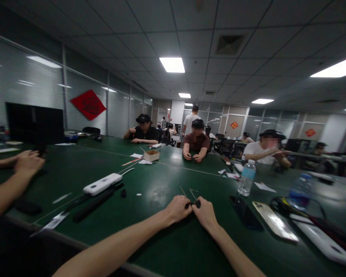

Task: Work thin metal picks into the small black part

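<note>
My left hand [177,209] and my right hand [205,212] meet on the dark green table [161,181], fingers curled in a pinch. Between the fingertips sits a small black object [196,204] that both hands grip; I cannot make out what it is. Thin pale wires or sticks [190,192] poke up and away from it over the table. Both forearms reach in from the bottom edge.
Two phones [245,212] [273,221] lie right of my hands, a water bottle [247,177] behind them, a second bottle [301,194] and cables further right. A white device [102,184] and black bar [93,206] lie left. A neighbour's hands [27,161] rest far left. Several people sit opposite.
</note>
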`<action>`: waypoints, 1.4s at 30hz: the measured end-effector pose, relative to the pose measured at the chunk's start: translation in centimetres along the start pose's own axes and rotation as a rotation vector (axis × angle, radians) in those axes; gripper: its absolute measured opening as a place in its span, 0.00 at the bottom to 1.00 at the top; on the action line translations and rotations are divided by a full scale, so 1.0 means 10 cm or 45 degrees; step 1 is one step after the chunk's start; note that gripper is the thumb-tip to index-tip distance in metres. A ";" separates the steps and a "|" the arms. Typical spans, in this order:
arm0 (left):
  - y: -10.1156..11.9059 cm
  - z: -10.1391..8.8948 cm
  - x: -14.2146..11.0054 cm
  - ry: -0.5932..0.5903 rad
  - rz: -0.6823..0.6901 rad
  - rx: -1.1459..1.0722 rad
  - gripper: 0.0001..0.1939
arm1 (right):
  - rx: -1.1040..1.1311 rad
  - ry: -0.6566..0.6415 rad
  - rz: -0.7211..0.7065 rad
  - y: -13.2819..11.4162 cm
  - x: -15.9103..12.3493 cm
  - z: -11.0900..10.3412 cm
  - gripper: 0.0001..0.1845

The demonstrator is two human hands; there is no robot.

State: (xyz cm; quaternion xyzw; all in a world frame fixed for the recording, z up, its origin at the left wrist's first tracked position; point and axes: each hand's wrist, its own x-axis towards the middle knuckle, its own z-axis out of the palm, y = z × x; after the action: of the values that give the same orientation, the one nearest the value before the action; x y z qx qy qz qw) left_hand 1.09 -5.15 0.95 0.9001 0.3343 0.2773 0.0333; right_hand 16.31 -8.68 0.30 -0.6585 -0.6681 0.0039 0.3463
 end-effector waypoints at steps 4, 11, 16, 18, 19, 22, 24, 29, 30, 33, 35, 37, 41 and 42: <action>0.01 -0.01 0.00 -0.015 -0.012 -0.007 0.12 | 0.011 -0.022 0.030 -0.05 -0.01 -0.05 0.05; 0.03 -0.02 -0.01 -0.001 -0.030 0.000 0.12 | 0.090 -0.003 -0.022 -0.03 -0.03 -0.07 0.05; 0.02 -0.02 0.00 -0.006 -0.026 0.004 0.13 | 0.093 -0.044 0.020 -0.06 -0.04 -0.12 0.06; 0.00 0.00 0.00 -0.005 -0.020 0.012 0.13 | 0.088 -0.050 0.020 -0.06 -0.04 -0.14 0.07; -0.01 0.01 0.01 -0.005 -0.016 0.017 0.13 | 0.089 -0.046 0.015 -0.05 -0.04 -0.14 0.07; -0.03 0.05 0.01 0.005 -0.013 0.039 0.12 | 0.105 -0.027 -0.013 -0.02 -0.04 -0.13 0.07; -0.04 0.07 0.01 0.015 -0.013 0.044 0.12 | 0.123 -0.014 -0.037 0.00 -0.04 -0.12 0.07; -0.04 0.06 0.00 0.009 -0.013 0.023 0.12 | 0.124 -0.026 -0.032 0.02 -0.03 -0.12 0.07; -0.03 0.06 0.00 0.001 -0.014 0.014 0.12 | 0.118 -0.033 -0.022 0.02 -0.02 -0.12 0.07; -0.01 0.03 0.00 -0.017 -0.021 -0.013 0.13 | 0.107 -0.035 -0.007 0.03 -0.02 -0.12 0.07; 0.01 0.01 0.00 -0.024 -0.022 -0.017 0.13 | 0.114 -0.028 -0.013 0.03 -0.02 -0.13 0.07; 0.03 -0.01 0.00 -0.027 -0.032 -0.004 0.13 | 0.120 -0.037 -0.013 0.02 -0.03 -0.14 0.07; 0.06 -0.05 0.00 -0.049 -0.056 0.006 0.13 | 0.122 -0.059 0.000 0.00 -0.03 -0.16 0.08; 0.06 -0.05 0.00 -0.053 -0.056 0.002 0.13 | 0.124 -0.057 -0.002 0.00 -0.04 -0.17 0.08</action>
State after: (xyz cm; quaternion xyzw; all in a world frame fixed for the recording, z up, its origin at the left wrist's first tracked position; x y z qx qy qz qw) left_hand 1.20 -5.67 1.55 0.8981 0.3535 0.2575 0.0457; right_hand 17.06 -9.75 1.41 -0.6401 -0.6752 0.0509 0.3630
